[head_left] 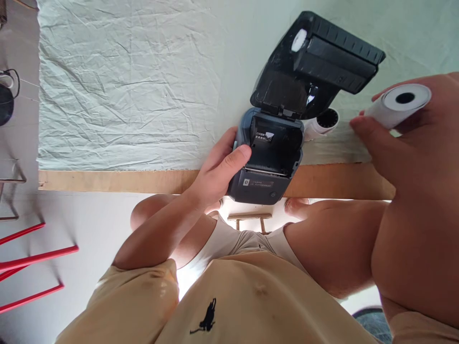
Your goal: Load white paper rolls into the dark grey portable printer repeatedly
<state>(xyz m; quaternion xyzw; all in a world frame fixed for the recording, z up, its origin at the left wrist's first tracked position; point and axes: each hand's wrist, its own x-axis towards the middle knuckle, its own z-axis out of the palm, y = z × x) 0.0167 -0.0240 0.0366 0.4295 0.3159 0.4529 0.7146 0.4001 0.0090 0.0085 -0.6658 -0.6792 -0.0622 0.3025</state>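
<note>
Wood-edged table (118, 181), wrinkled pale green cloth (136, 86) over it, white roll (316, 130) on the cloth

The bare left forearm (154, 234) slants forward and inward, its left hand (215, 172) gripping with left thumb (236, 160) uppermost; the bare right hand (412, 150) curls in a grasp, right thumb (373, 136) pointing inward.

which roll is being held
The roll in the right hand, between thumb and fingers; the other roll sits beside the printer, partly hidden by it, with no hand on it.
</note>
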